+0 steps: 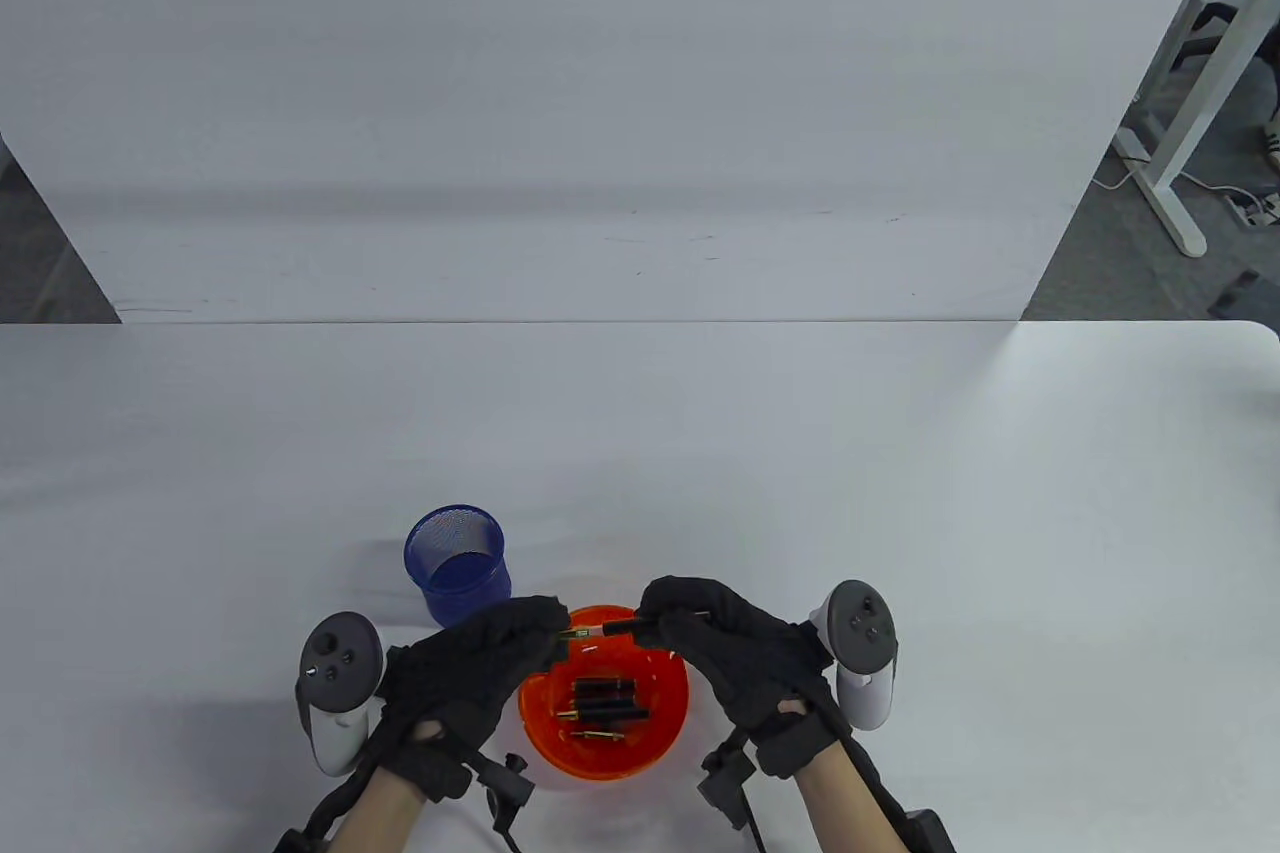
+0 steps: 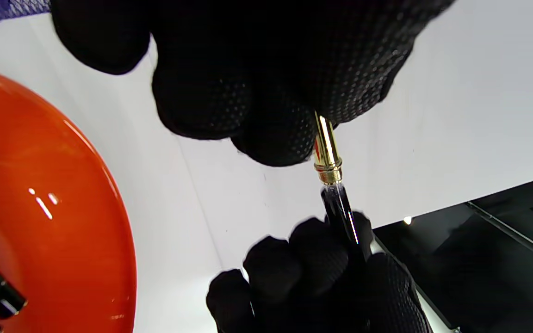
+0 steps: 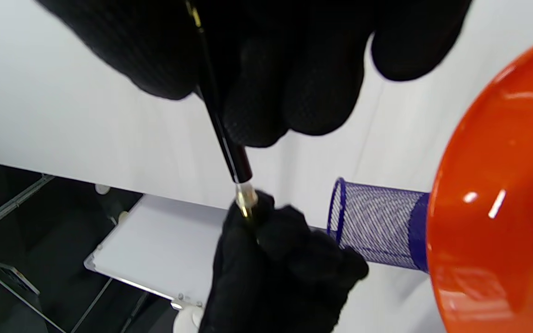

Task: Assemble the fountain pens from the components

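While the left hand (image 1: 480, 663) pinches the gold nib section (image 2: 326, 152), the right hand (image 1: 735, 653) holds the black barrel (image 1: 630, 628) against it. Both grips meet above the orange bowl (image 1: 640, 763) on the counter (image 1: 900, 513), beside a blue mesh cup (image 1: 455, 563).

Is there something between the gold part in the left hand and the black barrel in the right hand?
Nothing visible. The gold section and black barrel meet end to end above the orange bowl, with only their joint between them.
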Demonstrator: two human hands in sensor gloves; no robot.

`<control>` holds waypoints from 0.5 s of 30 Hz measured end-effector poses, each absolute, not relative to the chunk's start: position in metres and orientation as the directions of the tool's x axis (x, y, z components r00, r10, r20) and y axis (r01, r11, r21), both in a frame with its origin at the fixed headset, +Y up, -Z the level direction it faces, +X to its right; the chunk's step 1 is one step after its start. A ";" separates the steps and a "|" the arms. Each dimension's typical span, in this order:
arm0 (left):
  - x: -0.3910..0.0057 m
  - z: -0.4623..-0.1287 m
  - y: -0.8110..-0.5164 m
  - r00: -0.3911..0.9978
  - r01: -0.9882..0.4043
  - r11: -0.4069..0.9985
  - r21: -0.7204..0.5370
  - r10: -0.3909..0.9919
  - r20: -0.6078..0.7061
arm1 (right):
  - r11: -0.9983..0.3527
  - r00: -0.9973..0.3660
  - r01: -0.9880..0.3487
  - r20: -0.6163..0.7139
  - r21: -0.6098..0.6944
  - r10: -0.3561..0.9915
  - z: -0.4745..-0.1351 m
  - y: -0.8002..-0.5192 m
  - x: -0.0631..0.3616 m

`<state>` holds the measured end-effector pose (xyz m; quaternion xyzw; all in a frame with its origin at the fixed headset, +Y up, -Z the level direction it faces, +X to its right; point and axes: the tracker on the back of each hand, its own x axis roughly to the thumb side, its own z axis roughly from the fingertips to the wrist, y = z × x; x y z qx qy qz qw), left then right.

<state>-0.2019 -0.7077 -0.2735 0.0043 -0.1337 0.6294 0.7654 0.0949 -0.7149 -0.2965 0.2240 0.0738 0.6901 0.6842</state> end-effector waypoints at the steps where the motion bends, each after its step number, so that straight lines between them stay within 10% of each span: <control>1: -0.200 -0.273 -0.709 0.175 -0.963 0.212 -0.169 0.962 0.208 | -0.056 0.036 -0.909 0.210 0.414 0.977 -0.296 -0.716 0.093; 15: -0.211 -0.277 -0.717 0.074 -0.986 0.090 -0.142 0.991 0.115 | -0.159 -0.073 -0.897 0.217 0.413 0.973 -0.299 -0.711 0.105</control>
